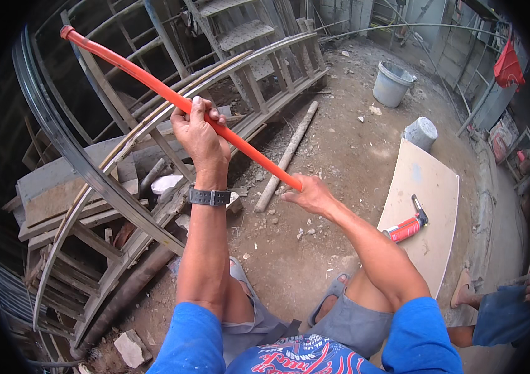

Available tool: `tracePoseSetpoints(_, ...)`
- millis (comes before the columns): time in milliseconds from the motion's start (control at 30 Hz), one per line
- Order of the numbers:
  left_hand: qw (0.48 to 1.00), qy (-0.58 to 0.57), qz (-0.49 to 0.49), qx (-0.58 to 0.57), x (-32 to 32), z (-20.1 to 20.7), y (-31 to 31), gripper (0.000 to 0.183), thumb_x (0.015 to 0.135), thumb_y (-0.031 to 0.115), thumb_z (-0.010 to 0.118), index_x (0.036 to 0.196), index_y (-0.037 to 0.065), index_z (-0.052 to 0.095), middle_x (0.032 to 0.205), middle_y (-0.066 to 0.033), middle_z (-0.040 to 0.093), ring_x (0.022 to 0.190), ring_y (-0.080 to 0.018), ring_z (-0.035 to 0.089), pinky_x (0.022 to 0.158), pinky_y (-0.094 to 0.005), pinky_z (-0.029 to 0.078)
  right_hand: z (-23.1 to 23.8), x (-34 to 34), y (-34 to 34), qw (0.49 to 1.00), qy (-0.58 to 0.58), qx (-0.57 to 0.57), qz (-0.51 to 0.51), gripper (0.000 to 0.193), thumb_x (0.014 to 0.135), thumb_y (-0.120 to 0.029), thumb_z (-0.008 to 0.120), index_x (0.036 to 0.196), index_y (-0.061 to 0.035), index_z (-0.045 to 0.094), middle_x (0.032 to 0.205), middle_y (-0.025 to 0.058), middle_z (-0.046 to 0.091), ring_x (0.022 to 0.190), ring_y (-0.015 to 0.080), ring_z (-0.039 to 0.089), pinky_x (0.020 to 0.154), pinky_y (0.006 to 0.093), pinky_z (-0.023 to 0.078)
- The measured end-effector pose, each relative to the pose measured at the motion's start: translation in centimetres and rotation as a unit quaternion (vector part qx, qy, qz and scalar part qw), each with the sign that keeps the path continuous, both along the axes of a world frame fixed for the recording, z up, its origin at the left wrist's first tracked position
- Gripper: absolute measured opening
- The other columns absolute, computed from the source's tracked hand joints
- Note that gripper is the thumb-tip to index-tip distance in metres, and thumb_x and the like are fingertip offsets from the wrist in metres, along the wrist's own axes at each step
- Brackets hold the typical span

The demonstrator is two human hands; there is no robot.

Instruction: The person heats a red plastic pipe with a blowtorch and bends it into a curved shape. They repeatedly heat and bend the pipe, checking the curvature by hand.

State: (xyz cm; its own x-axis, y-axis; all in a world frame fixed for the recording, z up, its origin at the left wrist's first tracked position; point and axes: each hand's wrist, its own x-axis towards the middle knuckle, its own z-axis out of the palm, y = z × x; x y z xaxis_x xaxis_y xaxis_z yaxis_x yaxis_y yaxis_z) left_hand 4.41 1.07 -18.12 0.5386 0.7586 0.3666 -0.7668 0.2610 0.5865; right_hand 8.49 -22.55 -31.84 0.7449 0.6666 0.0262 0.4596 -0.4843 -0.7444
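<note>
A long orange plastic pipe [249,151] slants across the view, its flared far end at the upper left. Around its middle my left hand [199,134] is closed, thumb on top; that wrist wears a dark watch strap. My right hand [310,196] wraps the pipe's near end, and the tip is hidden in the fingers. Beyond the left hand stands a wooden ladder [305,81], behind the pipe. To the right of my right hand, a gas torch with a red can [405,229] lies on a pale board [430,181].
Stacked planks [78,212] and curved metal channels [78,149] crowd the left. A wooden pole [286,159] lies on the dirt ahead. Farther off are a grey bucket [392,87] and a tipped pail [420,133]. Another person [501,315] sits at the lower right.
</note>
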Motion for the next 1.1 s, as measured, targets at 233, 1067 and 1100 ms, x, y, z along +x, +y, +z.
tracePoseSetpoints(233, 1.000, -0.005, 0.030, -0.003, -0.8, 0.6, 1.7, 0.015, 0.109, 0.010, 0.059, 0.116, 0.009, 0.045, 0.091, -0.0064, 0.061, 0.070, -0.0130, 0.058, 0.058, -0.0299, 0.050, -1.1, 2.6, -2.4, 0.944, 0.285, 0.148, 0.074, 0.043, 0.100, -0.045, 0.071, 0.115, -0.0045, 0.071, 0.088, 0.0039, 0.070, 0.081, 0.0145, 0.068, 0.075, 0.0318, 0.056)
tracePoseSetpoints(1067, 0.994, 0.052, 0.035, 0.087, 0.7, -1.6, -1.1, 0.020, 0.108, 0.018, 0.065, 0.116, 0.008, 0.050, 0.095, -0.0055, 0.065, 0.076, -0.0127, 0.063, 0.067, -0.0282, 0.053, -0.5, 1.8, 0.4, 0.941, 0.249, 0.208, 0.099, 0.031, 0.105, -0.036, 0.069, 0.102, -0.0048, 0.067, 0.079, -0.0012, 0.061, 0.073, 0.0078, 0.059, 0.064, 0.0266, 0.053)
tracePoseSetpoints(1100, 0.991, 0.068, 0.030, 0.112, 0.7, -1.8, -1.7, 0.021, 0.107, 0.018, 0.066, 0.117, 0.008, 0.051, 0.096, -0.0055, 0.066, 0.078, -0.0129, 0.064, 0.068, -0.0282, 0.053, 0.2, 1.3, 0.7, 0.937, 0.246, 0.232, 0.088, 0.030, 0.104, -0.035, 0.070, 0.101, -0.0044, 0.067, 0.079, -0.0007, 0.060, 0.072, 0.0086, 0.058, 0.064, 0.0278, 0.052)
